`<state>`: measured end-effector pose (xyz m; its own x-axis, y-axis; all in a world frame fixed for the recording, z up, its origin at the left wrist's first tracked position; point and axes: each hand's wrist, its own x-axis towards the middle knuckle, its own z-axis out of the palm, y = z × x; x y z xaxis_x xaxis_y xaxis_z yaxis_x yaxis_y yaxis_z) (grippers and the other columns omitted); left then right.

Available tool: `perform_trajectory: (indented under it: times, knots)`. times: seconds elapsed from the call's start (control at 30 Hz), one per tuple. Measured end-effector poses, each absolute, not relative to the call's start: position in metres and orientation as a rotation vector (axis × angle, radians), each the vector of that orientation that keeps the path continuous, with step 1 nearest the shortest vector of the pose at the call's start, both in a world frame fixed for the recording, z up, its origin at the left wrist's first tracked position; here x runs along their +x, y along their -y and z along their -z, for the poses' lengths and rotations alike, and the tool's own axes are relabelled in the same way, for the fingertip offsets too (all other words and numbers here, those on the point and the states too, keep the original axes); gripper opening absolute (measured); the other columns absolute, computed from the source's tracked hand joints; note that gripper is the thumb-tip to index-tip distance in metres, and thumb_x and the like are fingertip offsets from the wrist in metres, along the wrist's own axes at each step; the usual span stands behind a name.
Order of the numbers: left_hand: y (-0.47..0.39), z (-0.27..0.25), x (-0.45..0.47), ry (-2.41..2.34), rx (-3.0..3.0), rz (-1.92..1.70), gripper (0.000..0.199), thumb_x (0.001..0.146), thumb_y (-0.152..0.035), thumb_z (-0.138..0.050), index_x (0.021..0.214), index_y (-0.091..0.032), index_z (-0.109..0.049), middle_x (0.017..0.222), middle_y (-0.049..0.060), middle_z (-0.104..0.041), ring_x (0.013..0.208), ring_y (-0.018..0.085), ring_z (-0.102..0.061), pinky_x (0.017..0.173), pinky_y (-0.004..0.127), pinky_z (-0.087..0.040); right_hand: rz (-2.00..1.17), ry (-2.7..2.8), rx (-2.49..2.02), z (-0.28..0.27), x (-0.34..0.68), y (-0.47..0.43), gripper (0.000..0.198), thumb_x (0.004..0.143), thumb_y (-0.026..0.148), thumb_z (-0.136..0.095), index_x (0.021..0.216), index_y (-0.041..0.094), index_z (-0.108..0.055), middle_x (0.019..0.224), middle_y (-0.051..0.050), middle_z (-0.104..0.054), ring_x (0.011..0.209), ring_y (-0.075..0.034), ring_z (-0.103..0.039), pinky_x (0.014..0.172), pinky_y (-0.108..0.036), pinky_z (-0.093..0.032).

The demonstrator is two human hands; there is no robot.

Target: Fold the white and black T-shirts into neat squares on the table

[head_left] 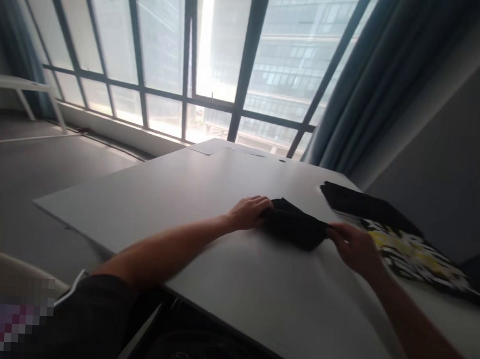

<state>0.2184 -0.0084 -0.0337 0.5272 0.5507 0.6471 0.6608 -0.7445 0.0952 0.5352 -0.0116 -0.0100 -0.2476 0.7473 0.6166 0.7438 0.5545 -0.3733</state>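
A black piece of folded cloth (296,226) is stretched between both hands just over the white table (174,192). My left hand (249,211) is closed on its left end, with the fingertips partly hidden by the fabric. At the opposite end, my right hand (353,246) pinches a corner. The cloth is dark and slightly blurred, so I cannot tell what kind of item it is. To the right of my right hand lie a black folded fabric (368,206) and a black, white and yellow patterned fabric (418,255).
Sheets of paper (203,149) lie at the table's far edge, near a small dark round spot (282,161). Behind stand large windows (163,39) and a blue-grey curtain (363,89). A chair back (10,274) is at the lower left; another white table (14,82) stands far left.
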Motion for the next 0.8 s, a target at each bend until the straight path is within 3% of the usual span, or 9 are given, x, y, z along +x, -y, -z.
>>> perform_trajectory:
  times: [0.17,0.4,0.6,0.8]
  knots:
    - [0.012,0.021,0.216,0.691,-2.421,1.129,0.011,0.083,-0.013,-0.049,0.085,-0.021,-0.057,0.115,0.008,-0.068,0.108,0.022,-0.059,0.086,0.037,-0.051,-0.102,2.059,-1.255,0.007,0.535,0.012,0.027,0.084,0.034,-0.053,0.094,0.019,-0.073,0.074,-0.006,-0.075,0.067,-0.022,-0.070,0.065,-0.030,-0.051]
    - [0.018,0.000,0.206,1.026,-2.463,0.809,0.026,0.080,-0.005,-0.043,0.081,-0.023,-0.063,0.121,0.006,-0.068,0.115,0.023,-0.057,0.093,0.040,-0.047,0.069,2.040,-1.454,0.004,0.540,0.012,0.026,0.076,0.013,-0.051,0.091,0.019,-0.072,0.083,-0.005,-0.073,0.076,-0.020,-0.066,0.070,-0.028,-0.045]
    - [0.004,0.004,0.190,1.133,-2.408,0.894,0.028,0.077,-0.003,-0.042,0.078,-0.023,-0.061,0.107,0.004,-0.072,0.090,0.019,-0.064,0.080,0.032,-0.049,0.096,1.996,-1.540,0.006,0.537,0.009,0.024,0.073,0.008,-0.049,0.083,0.019,-0.068,0.090,-0.005,-0.067,0.083,-0.018,-0.060,0.072,-0.027,-0.042]
    - [-0.006,0.015,0.184,1.436,-2.302,1.099,0.026,0.083,-0.016,-0.042,0.098,-0.024,-0.062,0.109,0.004,-0.072,0.080,0.018,-0.066,0.069,0.028,-0.051,-0.219,2.021,-1.652,0.031,0.535,0.002,0.021,0.082,0.020,-0.059,0.103,0.018,-0.065,0.097,-0.007,-0.067,0.085,-0.019,-0.062,0.074,-0.029,-0.044]
